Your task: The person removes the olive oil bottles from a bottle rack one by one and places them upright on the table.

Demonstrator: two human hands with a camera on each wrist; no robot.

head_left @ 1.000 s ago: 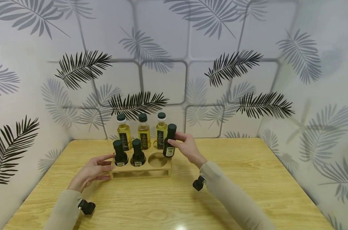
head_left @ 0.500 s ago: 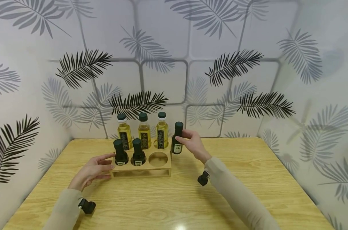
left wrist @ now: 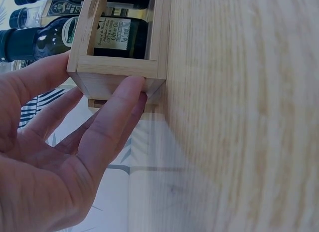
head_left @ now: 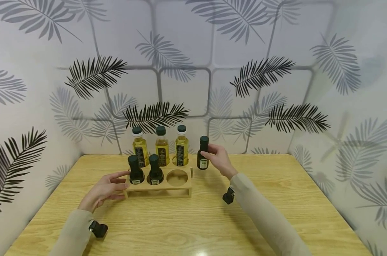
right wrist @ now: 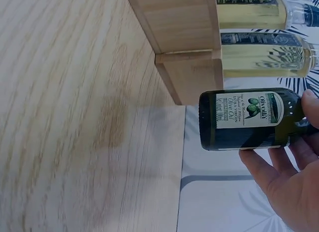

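Right hand (head_left: 222,161), right of centre in the head view: grip pinches a small dark bottle (head_left: 203,155) between thumb and fingers. Bottle nearly upright, green cap up, just beside the right end of the wooden rack (head_left: 171,187), its base off the counter (head_left: 167,227). In the right wrist view its pale label (right wrist: 246,110) faces the camera, "Olive Oil" legible.

Left hand (head_left: 105,188), left of centre: grip loose, fingers spread and extended, fingertips touching the left end of the rack; left wrist view agrees.

Rack sits left of frame centre. Front row: two dark bottles (head_left: 136,174) at left and middle, a bare round hole (head_left: 177,177) at right. Back row: three yellow oil bottles (head_left: 162,153), dark green caps. Leaf-patterned wall (head_left: 231,131) fills the upper frame.
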